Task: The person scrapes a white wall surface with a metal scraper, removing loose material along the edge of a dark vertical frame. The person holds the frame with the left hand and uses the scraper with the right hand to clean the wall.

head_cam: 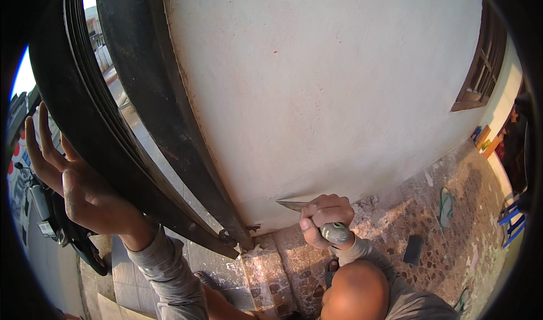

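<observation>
My right hand (327, 218) is closed around the grey, light-striped handle (335, 232) of a metal-bladed hand tool, perhaps a putty knife. Its blade (292, 204) points left and lies close against the lower part of a white wall (297, 108); whether the tip touches cannot be told. On the far left, my left hand (80, 184) has its fingers spread and holds nothing. It is beside the outer edge of a dark door or gate leaf (114, 150), and contact with it is unclear. A dark frame post (169, 120) stands between that leaf and the wall.
A bent knee (358, 286) is below my right hand. On the worn, stone-patterned floor (382, 243) lie a flip-flop (446, 207) and a dark flat block (412, 251). A blue stool (512, 222) stands far right, below a wooden window (481, 74). Outside is a parked motorcycle (55, 218).
</observation>
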### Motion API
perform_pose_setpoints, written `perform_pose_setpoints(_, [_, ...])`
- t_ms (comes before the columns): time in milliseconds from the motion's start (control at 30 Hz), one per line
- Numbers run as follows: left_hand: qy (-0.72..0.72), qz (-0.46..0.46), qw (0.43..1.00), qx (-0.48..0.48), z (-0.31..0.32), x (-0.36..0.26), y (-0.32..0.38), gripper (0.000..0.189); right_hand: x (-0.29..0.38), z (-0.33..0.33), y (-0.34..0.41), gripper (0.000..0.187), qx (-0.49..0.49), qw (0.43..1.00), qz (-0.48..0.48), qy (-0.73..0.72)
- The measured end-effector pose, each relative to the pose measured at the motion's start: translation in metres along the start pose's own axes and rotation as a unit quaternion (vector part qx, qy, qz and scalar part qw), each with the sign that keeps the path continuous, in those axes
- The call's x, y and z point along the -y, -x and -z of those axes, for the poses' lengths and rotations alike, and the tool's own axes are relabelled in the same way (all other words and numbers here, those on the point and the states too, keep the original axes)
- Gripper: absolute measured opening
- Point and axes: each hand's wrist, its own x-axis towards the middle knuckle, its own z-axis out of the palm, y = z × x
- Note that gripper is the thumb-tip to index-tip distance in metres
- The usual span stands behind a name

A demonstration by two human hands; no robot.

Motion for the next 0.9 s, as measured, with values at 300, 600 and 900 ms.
perform_pose_setpoints(300, [-0.018,-0.006,1.000,-0.020,0.003,0.003,-0.002,0.080,0.002,-0.002,0.005,0.033,-0.011,1.000,0.005,-0.018])
perform_pose_setpoints(600, [-0.046,-0.013,0.998,-0.028,0.008,0.008,-0.005,0.085,0.008,-0.005,0.000,0.037,-0.050,0.993,-0.017,-0.101])
perform_pose_setpoints(900, [0.023,0.011,1.000,-0.001,0.008,0.005,0.001,0.083,0.015,-0.002,-0.008,0.031,-0.038,0.985,0.055,-0.160])
